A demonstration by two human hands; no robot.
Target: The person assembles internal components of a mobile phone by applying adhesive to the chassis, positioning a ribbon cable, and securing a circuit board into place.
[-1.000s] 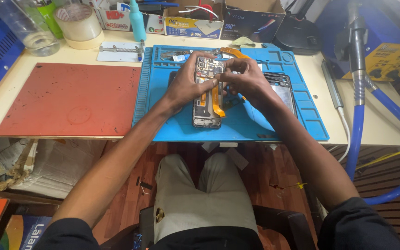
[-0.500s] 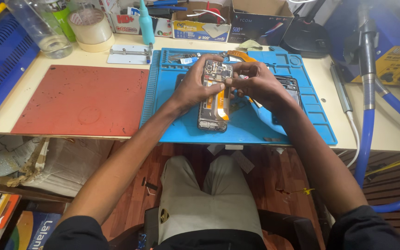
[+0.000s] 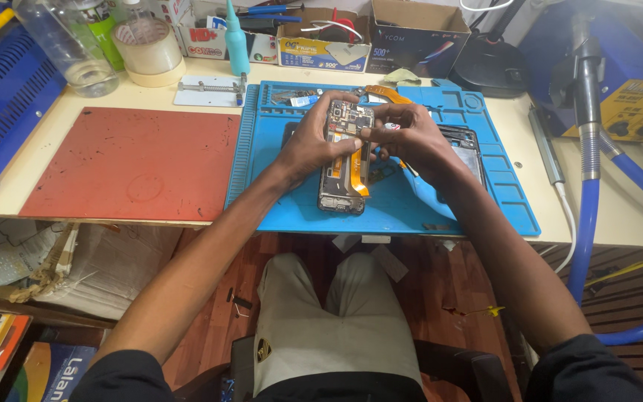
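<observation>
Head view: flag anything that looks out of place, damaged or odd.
The phone held by the left hand and right hand has no back cover; its circuit board and orange ribbon cable are bare. Small scraps lie on the floor under the blue mat. Nothing looks spilled.

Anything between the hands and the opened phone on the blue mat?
Nothing visible. The left hand grips the opened phone along its left edge, and the right hand has fingertips on its upper right part. Both touch it directly over the blue mat.
</observation>
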